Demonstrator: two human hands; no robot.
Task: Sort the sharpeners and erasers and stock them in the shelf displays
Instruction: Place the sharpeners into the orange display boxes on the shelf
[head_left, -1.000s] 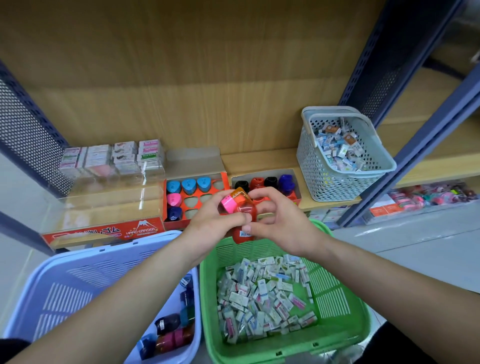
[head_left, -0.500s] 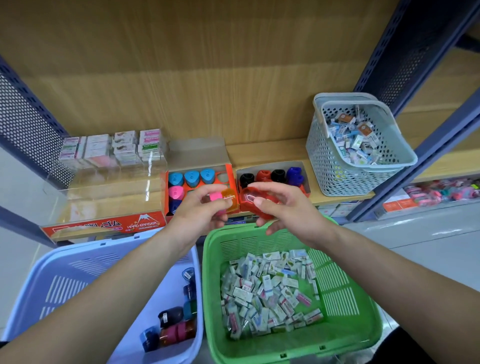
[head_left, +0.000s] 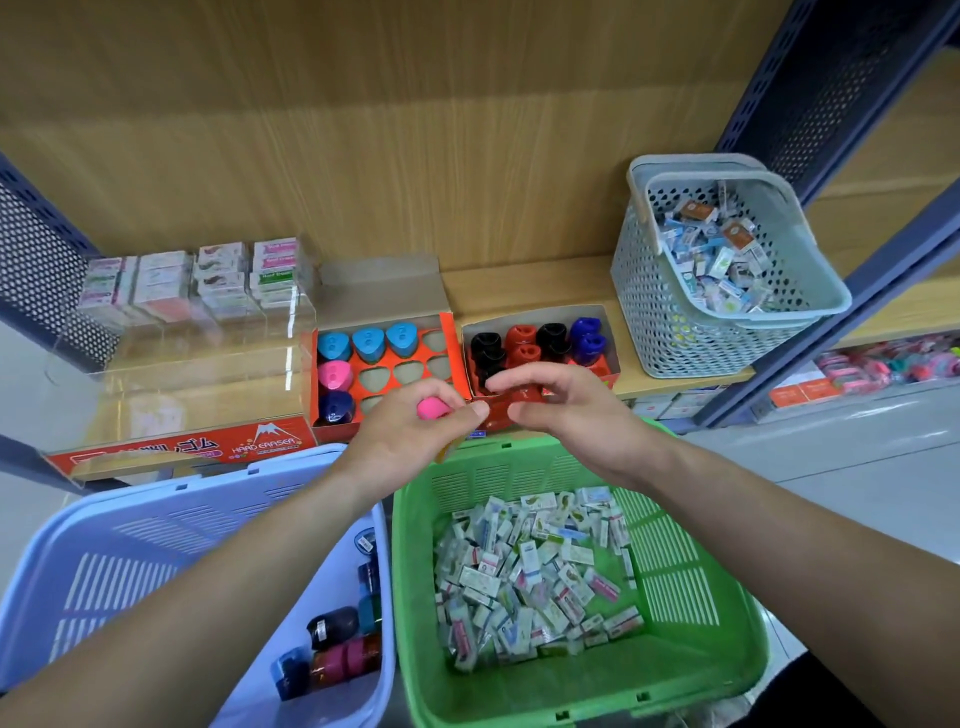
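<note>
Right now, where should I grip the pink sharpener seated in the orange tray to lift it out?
Pinch the pink sharpener by its raised domed top, from straight above. Its lower body is sunk in the orange tray cutout, so only the top offers purchase. Put one finger on its right side, where the neighbouring cutout is empty.

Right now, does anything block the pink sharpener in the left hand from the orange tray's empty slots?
Nothing visible. The left hand holds the pink sharpener at the front of the orange tray, empty slots just beyond.
</note>
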